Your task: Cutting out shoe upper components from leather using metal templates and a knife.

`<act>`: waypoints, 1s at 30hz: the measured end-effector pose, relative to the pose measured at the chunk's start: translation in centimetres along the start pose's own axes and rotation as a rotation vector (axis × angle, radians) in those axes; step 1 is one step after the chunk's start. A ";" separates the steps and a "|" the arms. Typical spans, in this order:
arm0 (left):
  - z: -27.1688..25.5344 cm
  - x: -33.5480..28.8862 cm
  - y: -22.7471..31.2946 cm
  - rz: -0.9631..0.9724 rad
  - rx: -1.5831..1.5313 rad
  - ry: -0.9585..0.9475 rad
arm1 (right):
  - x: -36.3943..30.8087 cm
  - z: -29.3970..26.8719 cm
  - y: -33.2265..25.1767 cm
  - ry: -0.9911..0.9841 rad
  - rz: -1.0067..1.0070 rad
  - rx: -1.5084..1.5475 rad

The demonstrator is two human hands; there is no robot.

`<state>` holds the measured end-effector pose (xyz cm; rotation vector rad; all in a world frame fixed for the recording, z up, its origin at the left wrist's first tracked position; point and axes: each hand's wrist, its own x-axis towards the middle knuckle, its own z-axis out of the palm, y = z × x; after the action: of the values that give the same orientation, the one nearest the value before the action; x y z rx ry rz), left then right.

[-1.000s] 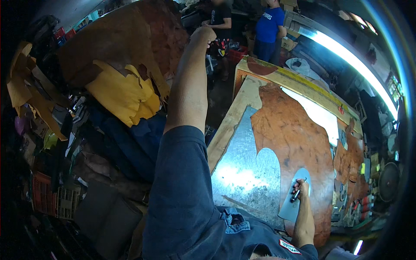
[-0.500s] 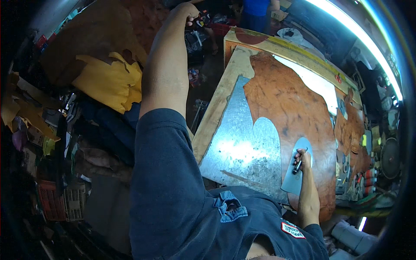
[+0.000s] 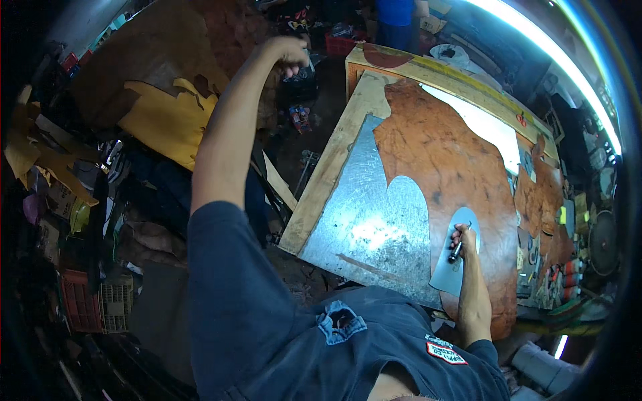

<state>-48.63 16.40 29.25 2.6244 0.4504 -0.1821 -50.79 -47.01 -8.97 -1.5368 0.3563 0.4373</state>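
My right hand (image 3: 464, 238) is closed around a dark-handled tool (image 3: 455, 252) with a shiny band. A thin, dark curved tip seems to stick out past the fingers. This hand is over a grey flat template (image 3: 447, 274), rounded at its far end, which lies on a large brown leather hide (image 3: 461, 160). My left hand (image 3: 291, 55) is raised at the end of a stretched arm, away from the table, its fingers curled. A pale thin thing shows beside those fingers; whether they hold it is unclear.
The hide covers much of a metal sheet (image 3: 361, 220) on a wood-edged table (image 3: 317, 184). Leather scraps and tools lie at its right, with red spools (image 3: 570, 281). Yellow leather (image 3: 167, 123) and crates (image 3: 81, 301) are at left. A person in blue (image 3: 394, 20) stands beyond the table.
My left hand has come down and nearer, with the elbow shifting left. My right hand keeps its grip on the tool over the template. The view has shifted slightly.
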 end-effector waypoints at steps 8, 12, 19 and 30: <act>6.6 -15.2 -1.1 0.187 -0.092 -0.348 | -0.6 0.2 0.0 0.048 -0.033 -0.005; 10.1 -18.9 -1.6 0.322 -0.139 0.056 | -0.8 -0.2 0.1 0.045 -0.062 0.009; 11.8 -23.5 -1.6 0.617 -0.173 0.708 | 0.1 -0.9 0.8 0.083 -0.050 0.032; 39.8 -18.2 -2.7 0.424 -0.389 0.331 | -0.9 0.6 -0.2 0.090 -0.050 0.040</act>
<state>-68.61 -5.15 -3.31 2.2963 0.0179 0.4383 -51.48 -46.44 -8.38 -1.5258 0.3936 0.3206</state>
